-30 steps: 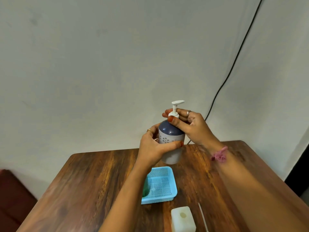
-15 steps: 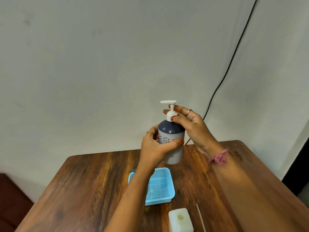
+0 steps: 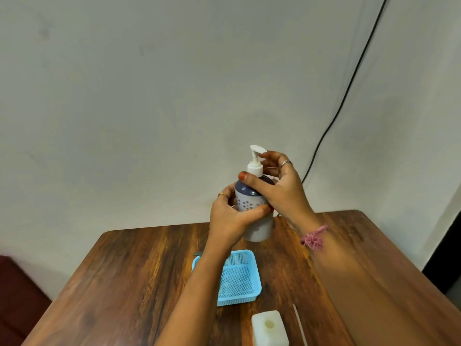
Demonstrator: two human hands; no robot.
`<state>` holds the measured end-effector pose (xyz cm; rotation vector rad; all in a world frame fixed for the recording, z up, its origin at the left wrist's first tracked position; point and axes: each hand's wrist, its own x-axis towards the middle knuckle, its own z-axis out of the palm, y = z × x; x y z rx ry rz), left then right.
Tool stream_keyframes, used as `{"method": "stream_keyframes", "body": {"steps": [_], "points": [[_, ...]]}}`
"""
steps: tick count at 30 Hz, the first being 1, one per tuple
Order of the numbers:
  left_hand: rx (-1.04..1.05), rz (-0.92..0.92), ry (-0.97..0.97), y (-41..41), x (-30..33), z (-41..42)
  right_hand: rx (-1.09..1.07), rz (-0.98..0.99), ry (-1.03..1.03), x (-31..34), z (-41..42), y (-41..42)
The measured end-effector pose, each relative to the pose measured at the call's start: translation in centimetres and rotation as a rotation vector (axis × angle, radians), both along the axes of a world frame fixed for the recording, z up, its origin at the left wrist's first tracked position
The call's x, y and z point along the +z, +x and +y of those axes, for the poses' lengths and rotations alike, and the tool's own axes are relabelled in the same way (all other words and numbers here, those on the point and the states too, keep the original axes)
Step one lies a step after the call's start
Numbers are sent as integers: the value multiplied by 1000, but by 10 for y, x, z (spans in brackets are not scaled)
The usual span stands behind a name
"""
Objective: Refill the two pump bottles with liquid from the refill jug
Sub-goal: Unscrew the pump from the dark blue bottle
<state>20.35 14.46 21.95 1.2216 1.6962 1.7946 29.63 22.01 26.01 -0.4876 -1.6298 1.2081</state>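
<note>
I hold a pump bottle [image 3: 258,227] above the far part of the wooden table [image 3: 129,283]; it has a pale body with a flower pattern, a dark blue shoulder and a white pump head [image 3: 255,161]. My left hand [image 3: 230,218] wraps around the bottle's body. My right hand [image 3: 277,188] grips the blue shoulder and the collar under the pump. The white refill jug [image 3: 269,328] stands open-mouthed at the near edge, below my arms. A second pump bottle is not visible.
A light blue mesh basket [image 3: 240,275] lies on the table under my left forearm, with something dark at its far left corner. A thin white stick [image 3: 299,323] lies right of the jug. A black cable [image 3: 341,101] runs down the wall.
The pump head has turned: its spout pointed right, then left, and now points right and back. My right hand has shifted around the collar. The bottle stays raised in my left hand.
</note>
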Motion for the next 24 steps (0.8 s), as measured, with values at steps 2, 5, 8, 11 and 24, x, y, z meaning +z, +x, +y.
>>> {"method": "stream_keyframes", "body": {"steps": [2, 5, 8, 11, 24], "points": [[0, -6, 5, 0, 0, -1, -35, 33, -16, 1, 1, 1], [7, 4, 8, 0, -1, -2, 89, 64, -128, 1, 3, 3], [11, 10, 9, 0, -2, -3, 106, 60, -112, 1, 1, 2], [3, 3, 2, -1, -3, -5, -20, 16, -21, 2, 0, 2], [6, 5, 12, 0, -3, -5, -9, 63, -86, -1, -1, -1]]}}
